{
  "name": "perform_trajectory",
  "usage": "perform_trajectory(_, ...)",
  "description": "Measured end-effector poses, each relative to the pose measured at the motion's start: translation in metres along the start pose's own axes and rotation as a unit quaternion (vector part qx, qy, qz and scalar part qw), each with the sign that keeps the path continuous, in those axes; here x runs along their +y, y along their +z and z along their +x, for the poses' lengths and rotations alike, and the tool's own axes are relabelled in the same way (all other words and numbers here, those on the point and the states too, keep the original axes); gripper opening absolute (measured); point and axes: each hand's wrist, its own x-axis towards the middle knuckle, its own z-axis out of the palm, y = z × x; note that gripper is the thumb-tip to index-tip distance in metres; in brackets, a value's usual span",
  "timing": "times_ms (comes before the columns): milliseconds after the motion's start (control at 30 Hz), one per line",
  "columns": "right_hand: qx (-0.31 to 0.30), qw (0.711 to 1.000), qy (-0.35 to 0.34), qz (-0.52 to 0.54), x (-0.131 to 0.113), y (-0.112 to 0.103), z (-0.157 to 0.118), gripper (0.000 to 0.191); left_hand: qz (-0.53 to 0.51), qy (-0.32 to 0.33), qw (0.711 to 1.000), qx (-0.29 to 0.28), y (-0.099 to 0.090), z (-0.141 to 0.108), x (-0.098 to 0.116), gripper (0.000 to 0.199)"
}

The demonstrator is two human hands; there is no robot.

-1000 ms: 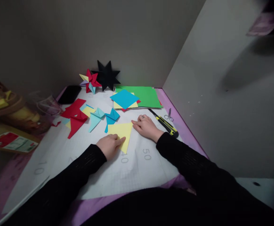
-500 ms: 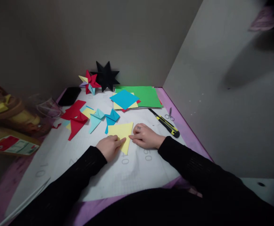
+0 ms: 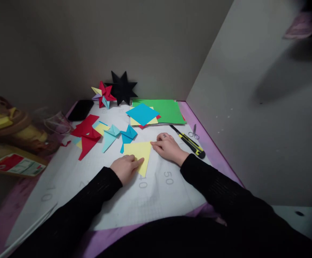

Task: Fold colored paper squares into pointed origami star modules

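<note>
Paper (image 3: 137, 149), yellow and four-cornered, lay flat on a white sheet (image 3: 158, 200) printed with numbers, which covered much of the bench (image 3: 209, 142); clock directions here were taken from that paper, with 12 pointing away from the person. The left hand (image 3: 125, 169) rested between 7 and 8 o'clock, its index finger stretched over the paper and the other fingers bent, pressing rather than gripping. The right hand (image 3: 166, 147) was near 3 o'clock, fingers partly curled, their tips at the paper's corner between 1 and 2; I could not tell whether they pinched it or merely touched it.

Just off the paper, at 11 o'clock, was a blue shape (image 3: 129, 134), with a pale blue one (image 3: 111, 137) at 10 and a red one (image 3: 89, 142) between 9 and 10. Toward 12 o'clock a blue square (image 3: 142, 114) overlapped a green sheet (image 3: 170, 111). The knife (image 3: 190, 142) lay between 2 and 3, scissors (image 3: 194, 133) beside it at 2. Farther back, a black star (image 3: 123, 87) stood between 11 and 12, a multicoloured star (image 3: 104, 94) partly before it, and a phone (image 3: 81, 110) lay at 10.
</note>
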Motion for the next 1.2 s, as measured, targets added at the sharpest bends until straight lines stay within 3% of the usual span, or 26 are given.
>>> perform_trajectory(100, 0.007, 0.999, 0.038, -0.033, -0.001, 0.001, -0.003, 0.04, 0.004, 0.001, 1.0, -0.001, -0.001, 0.0, 0.0, 0.04)
perform_trajectory(167, 0.019, 0.999, 0.026, -0.025, -0.003, -0.002, -0.007, 0.044, 0.007, 0.004, 1.0, -0.004, -0.002, -0.001, 0.001, 0.041)
perform_trajectory(233, 0.019, 0.998, -0.057, 0.015, -0.006, -0.006, -0.01, 0.04, 0.008, 0.007, 1.0, -0.006, -0.003, -0.001, 0.001, 0.041)
perform_trajectory(333, -0.018, 0.97, -0.228, 0.077, -0.013, -0.012, -0.015, 0.028, 0.003, 0.009, 1.0, -0.006, -0.003, -0.001, 0.001, 0.04)
perform_trajectory(467, -0.071, 0.945, -0.302, 0.104, -0.025, -0.013, -0.019, 0.023, -0.01, 0.007, 1.0, -0.004, -0.002, 0.0, 0.001, 0.04)
perform_trajectory(833, -0.127, 0.916, -0.342, 0.166, -0.041, -0.013, -0.026, 0.023, -0.01, 0.002, 1.0, -0.013, -0.003, 0.0, 0.001, 0.04)
perform_trajectory(967, -0.137, 0.896, -0.352, 0.233, -0.044, -0.012, -0.028, 0.021, -0.023, 0.01, 1.0, 0.007, 0.002, 0.0, -0.001, 0.039)
perform_trajectory(1067, -0.077, 0.906, -0.293, 0.297, -0.042, -0.01, -0.027, 0.019, -0.071, 0.035, 0.995, 0.062, 0.007, -0.003, -0.007, 0.039)
perform_trajectory(1200, 0.024, 0.95, -0.185, 0.251, -0.031, -0.004, -0.022, 0.021, -0.181, 0.041, 0.957, 0.224, -0.001, -0.011, -0.026, 0.036)
